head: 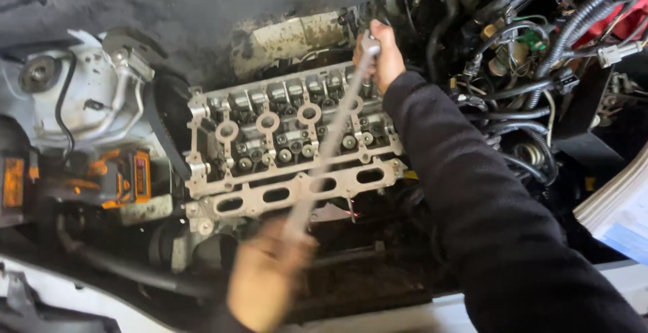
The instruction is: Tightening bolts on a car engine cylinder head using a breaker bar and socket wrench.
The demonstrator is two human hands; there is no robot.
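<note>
Head view gives me a long ratchet handle (331,137) slanting across the bare cylinder head (290,147), my left hand (266,275) clenched round its near end, my right hand (383,53) gripping its far head at the engine's back edge.

- cylinder head (283,137): dull silver-grey, oily dark spots
- wrench bar (334,130): shiny silver
- sleeve (486,205): black
- power tool (118,178): orange w/ black
- hoses (540,56): black
</note>
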